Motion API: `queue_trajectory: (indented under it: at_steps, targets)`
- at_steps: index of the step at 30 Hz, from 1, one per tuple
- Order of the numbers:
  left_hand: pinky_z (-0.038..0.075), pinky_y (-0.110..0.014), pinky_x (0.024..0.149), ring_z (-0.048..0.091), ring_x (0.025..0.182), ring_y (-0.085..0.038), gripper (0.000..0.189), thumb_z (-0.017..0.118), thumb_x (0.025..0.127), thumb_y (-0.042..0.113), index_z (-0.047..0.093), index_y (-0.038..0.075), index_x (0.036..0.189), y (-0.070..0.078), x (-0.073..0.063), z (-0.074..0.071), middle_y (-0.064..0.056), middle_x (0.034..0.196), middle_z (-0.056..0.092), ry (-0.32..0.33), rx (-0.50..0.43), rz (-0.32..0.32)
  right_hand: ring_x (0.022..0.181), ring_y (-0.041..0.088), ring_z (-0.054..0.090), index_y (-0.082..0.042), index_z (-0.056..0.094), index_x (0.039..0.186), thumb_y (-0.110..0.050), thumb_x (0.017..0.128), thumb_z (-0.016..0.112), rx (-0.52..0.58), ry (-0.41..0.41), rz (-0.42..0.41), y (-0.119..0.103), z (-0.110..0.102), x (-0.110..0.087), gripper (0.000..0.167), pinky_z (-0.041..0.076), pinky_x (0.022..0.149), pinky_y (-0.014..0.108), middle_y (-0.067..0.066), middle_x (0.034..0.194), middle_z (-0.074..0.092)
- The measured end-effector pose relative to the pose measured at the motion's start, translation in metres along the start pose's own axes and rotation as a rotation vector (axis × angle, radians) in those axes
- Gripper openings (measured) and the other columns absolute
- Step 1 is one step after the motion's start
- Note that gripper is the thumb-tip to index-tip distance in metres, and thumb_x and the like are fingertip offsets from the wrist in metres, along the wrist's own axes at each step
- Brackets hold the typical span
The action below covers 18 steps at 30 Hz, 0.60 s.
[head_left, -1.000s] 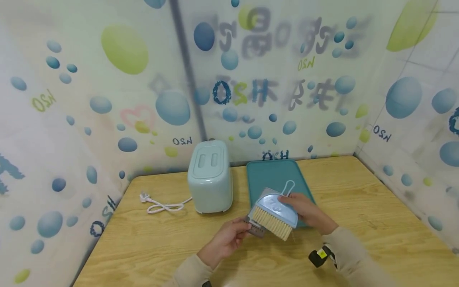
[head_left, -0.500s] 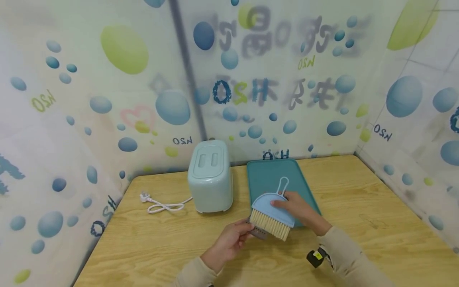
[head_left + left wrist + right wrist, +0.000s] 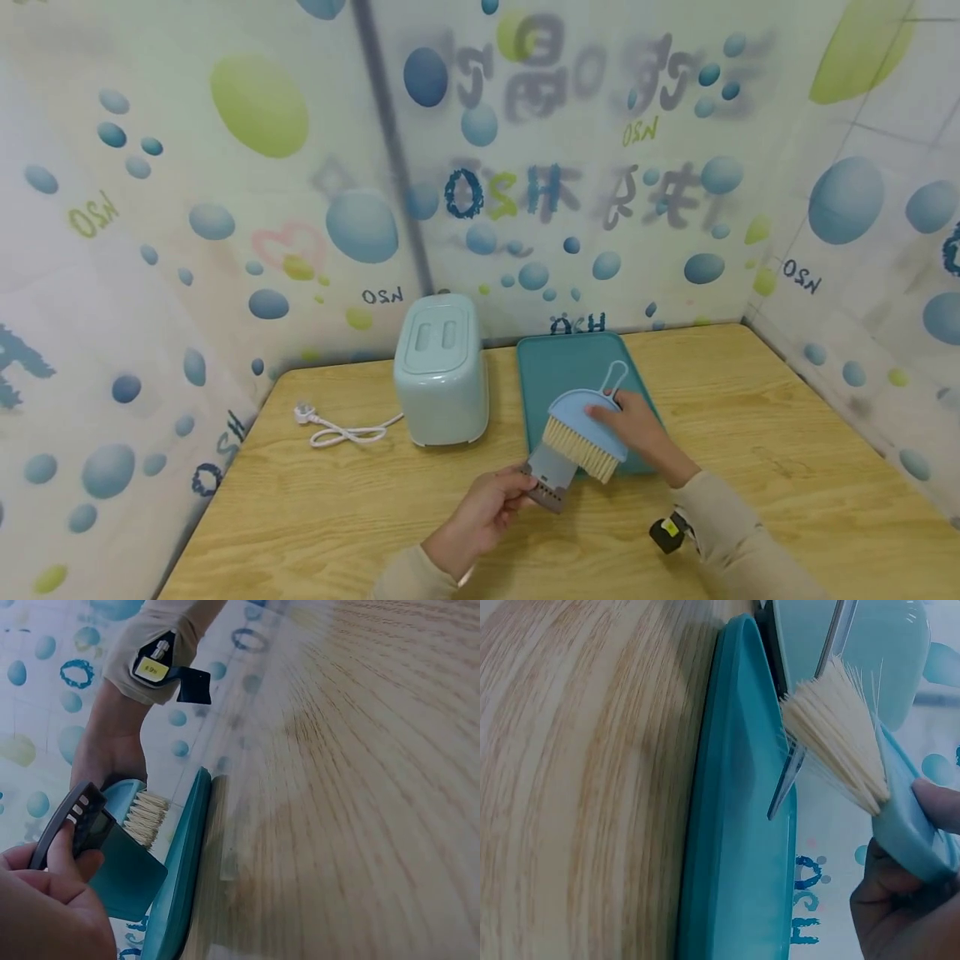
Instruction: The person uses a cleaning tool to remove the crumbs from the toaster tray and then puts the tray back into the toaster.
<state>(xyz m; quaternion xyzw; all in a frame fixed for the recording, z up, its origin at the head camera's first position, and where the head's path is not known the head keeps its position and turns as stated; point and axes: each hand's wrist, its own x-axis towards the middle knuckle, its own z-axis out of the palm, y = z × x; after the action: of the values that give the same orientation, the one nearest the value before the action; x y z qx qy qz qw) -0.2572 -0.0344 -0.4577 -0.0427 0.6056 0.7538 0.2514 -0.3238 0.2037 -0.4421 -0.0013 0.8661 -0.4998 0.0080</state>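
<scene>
My left hand (image 3: 482,510) pinches a flat metal crumb tray (image 3: 555,467) by its grey-brown slotted edge, fingers and thumb gripping that edge in the left wrist view. My right hand (image 3: 639,427) holds a light blue hand brush (image 3: 585,410) by its body, with its looped handle pointing up and away. The pale bristles (image 3: 832,727) overlap the crumb tray's far end in the head view. Both things are held tilted above the near part of a teal tray (image 3: 543,367), which lies on the table. The right wrist view shows the metal sheet edge-on behind the bristles.
A pale mint toaster (image 3: 441,400) with a lid stands left of the teal tray, near the back wall. Its white cord and plug (image 3: 303,412) lie on the wooden table (image 3: 330,517) to the left. Printed sheets (image 3: 225,167) enclose the table behind and at both sides.
The brush has moved right and slightly up along the crumb tray, uncovering more of the metal sheet beside my left hand. Both hands keep their grip.
</scene>
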Motion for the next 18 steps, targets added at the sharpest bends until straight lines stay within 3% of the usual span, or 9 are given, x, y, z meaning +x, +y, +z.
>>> queue_trajectory:
  at_steps: [7, 13, 18]
  targets:
    - [0.024, -0.012, 0.049, 0.061, 0.062, 0.005, 0.055, 0.059, 0.085, 0.008, 0.047, -0.005, 0.137, 0.0, -0.002, -0.001, 0.012, 0.073, 0.072, -0.006, 0.011, -0.002, 0.073, 0.017, 0.059, 0.007, 0.058, 0.104, -0.021, 0.095, 0.059, -0.04, 0.05, -0.029, 0.007, -0.002, 0.003, 0.029, 0.049, 0.061, 0.026, 0.019, 0.092, 0.065]
    - [0.024, -0.01, 0.047, 0.063, 0.063, 0.006, 0.055, 0.059, 0.084, 0.008, 0.048, -0.005, 0.137, 0.003, -0.003, 0.0, 0.01, 0.075, 0.073, 0.0, -0.006, -0.009, 0.068, 0.017, 0.054, 0.007, 0.058, 0.096, -0.018, 0.095, 0.06, -0.115, 0.13, -0.078, 0.011, -0.002, 0.008, 0.025, 0.045, 0.058, 0.026, 0.015, 0.081, 0.061]
    - [0.024, -0.01, 0.048, 0.062, 0.063, 0.006, 0.055, 0.06, 0.084, 0.007, 0.048, -0.005, 0.136, 0.004, -0.004, -0.001, 0.01, 0.075, 0.073, 0.005, -0.006, -0.015, 0.068, 0.018, 0.051, 0.008, 0.058, 0.097, -0.017, 0.094, 0.06, -0.137, 0.172, -0.062, 0.017, -0.001, 0.013, 0.025, 0.042, 0.058, 0.026, 0.014, 0.08, 0.059]
